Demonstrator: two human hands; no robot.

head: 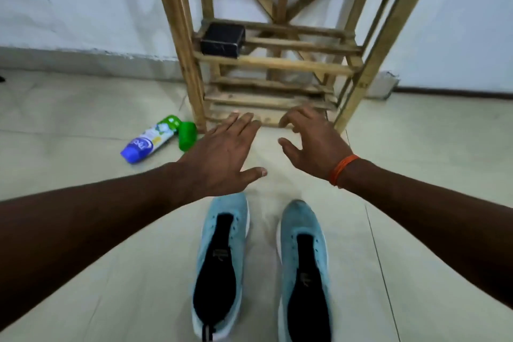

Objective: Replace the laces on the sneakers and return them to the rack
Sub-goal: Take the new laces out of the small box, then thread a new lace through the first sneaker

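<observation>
Side by side on the floor (69,108), the left sneaker (219,266) and right sneaker (305,272) point their toes at the wooden rack (277,65). Above the toes, your left hand (222,153) is flat with fingers spread and your right hand (313,144) is loosely curled, both holding nothing. A black box (222,39) sits on a rack shelf, and a bottle (150,141) lies near the rack's left leg.

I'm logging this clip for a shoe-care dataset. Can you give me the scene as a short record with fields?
rack: wooden, black box on a shelf
left sneaker: light blue, on floor, no laces visible
right sneaker: same, beside it, toes toward rack
bottle: lying on floor, green cap beside it
left hand: fingers straight, holds nothing
right hand: fingers loosely curled, holds nothing
</observation>
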